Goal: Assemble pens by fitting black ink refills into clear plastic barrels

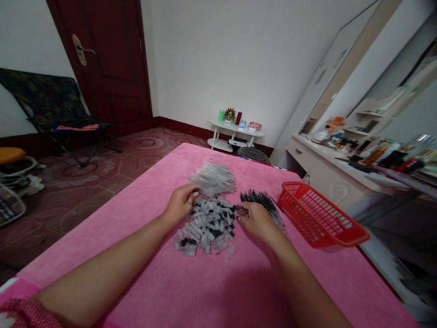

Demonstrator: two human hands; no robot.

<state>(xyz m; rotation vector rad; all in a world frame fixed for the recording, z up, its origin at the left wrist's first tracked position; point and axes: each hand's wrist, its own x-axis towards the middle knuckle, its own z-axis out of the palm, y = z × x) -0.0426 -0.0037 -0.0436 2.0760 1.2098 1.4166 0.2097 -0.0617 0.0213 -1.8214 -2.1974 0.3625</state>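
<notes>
A heap of small clear and black plastic pieces, like pen caps and plugs (205, 225), lies on the pink cloth between my hands. My left hand (182, 200) is at the heap's far left side, fingers curled together; what they grip, if anything, is hidden. Just beyond it lies a pile of clear pen barrels (215, 175). On the heap's right edge, my right hand (252, 216) has its thumb and fingers pinched by a black piece; whether it is held cannot be made out. Thin dark pen refills (268, 202) lie in a bundle right behind this hand.
A red plastic basket (319, 216) stands on the right side of the pink-covered table (136, 241). Beyond the table are a small white stand (221, 127) and a folding chair (64, 109). A cluttered dresser (327, 155) stands to the right.
</notes>
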